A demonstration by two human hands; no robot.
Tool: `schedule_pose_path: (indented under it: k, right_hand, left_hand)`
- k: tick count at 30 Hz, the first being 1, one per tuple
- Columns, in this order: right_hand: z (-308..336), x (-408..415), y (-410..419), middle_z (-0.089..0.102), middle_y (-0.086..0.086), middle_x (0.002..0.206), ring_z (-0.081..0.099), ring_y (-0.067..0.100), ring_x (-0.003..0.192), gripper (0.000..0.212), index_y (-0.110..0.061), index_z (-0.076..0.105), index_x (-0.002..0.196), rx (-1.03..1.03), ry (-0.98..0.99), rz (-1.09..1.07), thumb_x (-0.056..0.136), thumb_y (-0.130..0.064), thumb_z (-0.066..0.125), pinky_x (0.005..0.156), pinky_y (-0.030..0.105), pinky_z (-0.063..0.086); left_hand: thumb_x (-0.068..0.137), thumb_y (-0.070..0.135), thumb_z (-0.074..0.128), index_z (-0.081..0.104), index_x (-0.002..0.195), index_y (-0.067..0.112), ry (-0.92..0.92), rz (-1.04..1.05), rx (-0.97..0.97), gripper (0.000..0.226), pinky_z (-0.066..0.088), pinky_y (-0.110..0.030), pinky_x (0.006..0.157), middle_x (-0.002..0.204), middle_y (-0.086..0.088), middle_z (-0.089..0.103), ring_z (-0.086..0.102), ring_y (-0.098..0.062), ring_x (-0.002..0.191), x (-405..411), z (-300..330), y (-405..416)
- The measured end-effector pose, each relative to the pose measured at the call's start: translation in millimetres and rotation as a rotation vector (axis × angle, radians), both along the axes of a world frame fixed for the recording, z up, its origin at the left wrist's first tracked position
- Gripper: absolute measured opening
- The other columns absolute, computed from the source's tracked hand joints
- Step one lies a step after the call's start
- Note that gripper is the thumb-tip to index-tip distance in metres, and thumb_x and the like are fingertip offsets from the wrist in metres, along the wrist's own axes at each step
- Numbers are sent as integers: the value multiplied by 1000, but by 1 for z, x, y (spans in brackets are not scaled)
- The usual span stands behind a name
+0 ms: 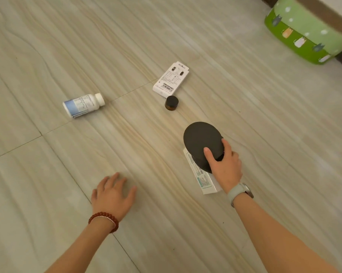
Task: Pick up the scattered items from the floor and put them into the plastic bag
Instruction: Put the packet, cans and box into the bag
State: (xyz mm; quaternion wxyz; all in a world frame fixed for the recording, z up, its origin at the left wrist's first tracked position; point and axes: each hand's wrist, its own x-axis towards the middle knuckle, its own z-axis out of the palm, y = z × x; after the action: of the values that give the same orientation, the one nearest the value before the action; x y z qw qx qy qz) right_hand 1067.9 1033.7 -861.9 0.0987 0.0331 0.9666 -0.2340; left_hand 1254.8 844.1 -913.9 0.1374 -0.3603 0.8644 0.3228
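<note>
Scattered items on tiled floor (48,56): white pill bottle (83,105) on its side at left; white carton (170,79) lying flat mid-floor, small dark jar (171,103) upright just beside it; right hand (224,166) grips black round disc (203,143) by its near edge, thumb on top, over a white box (202,179); left hand (113,194) spread, palm down, holding nothing, near floor; green patterned container (306,30) far right; plastic bag not visible.
</note>
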Motion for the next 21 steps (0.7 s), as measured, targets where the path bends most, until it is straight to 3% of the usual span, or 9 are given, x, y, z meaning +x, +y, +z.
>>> schedule_pose_path:
  k: [2,4,6,8,11,14,18,21]
  right_hand:
    - [2,25,-14,42,8,133,38,32,121,67,-37,27,136,-40,-32,72,79,-60,53,101,48,35]
    - [4,54,-33,43,7,131,40,31,119,68,-37,27,136,-73,-64,153,78,-60,54,101,47,36]
    - [5,87,-55,44,5,129,40,29,117,67,-39,25,135,-88,-102,254,78,-60,53,99,47,38]
    - [5,119,-79,44,5,128,41,28,115,67,-39,23,137,-105,-140,368,80,-59,51,97,43,39]
    - [3,167,-119,43,5,129,40,26,115,67,-39,18,139,-135,-188,531,82,-56,49,96,40,39]
    - [2,211,-155,38,3,135,35,24,122,67,-35,14,142,-185,-250,645,85,-50,48,100,42,35]
    - [6,258,-187,30,2,147,29,22,134,73,-22,10,145,-348,-323,751,88,-32,53,109,37,29]
    - [12,284,-194,32,-1,148,32,20,132,73,-20,7,146,-396,-346,858,90,-24,53,111,37,29]
  left_hand:
    - [85,53,41,47,129,18,191,290,292,57,30,-40,108,139,-3,46,37,-23,130,-2,9,-3]
    - [93,42,42,48,128,14,282,510,597,45,41,-37,99,129,-6,53,51,-23,115,2,22,0]
    - [95,40,35,48,125,14,315,625,757,42,48,-33,82,117,-5,56,56,-22,100,13,34,3]
    - [93,43,34,49,117,19,364,679,817,37,50,-28,73,109,-3,58,58,-21,93,29,42,0]
    - [90,34,48,46,115,19,450,859,830,29,51,-27,69,110,0,57,56,-21,100,63,53,-21]
    - [87,16,58,43,117,10,430,1004,715,34,49,-34,73,116,-7,51,52,-22,100,107,59,-50]
    - [85,9,61,39,118,7,399,1101,724,41,48,-39,76,116,-8,47,50,-24,101,158,67,-77]
    - [81,3,63,38,120,6,423,1236,746,46,48,-43,80,118,-9,47,48,-25,102,189,68,-89]
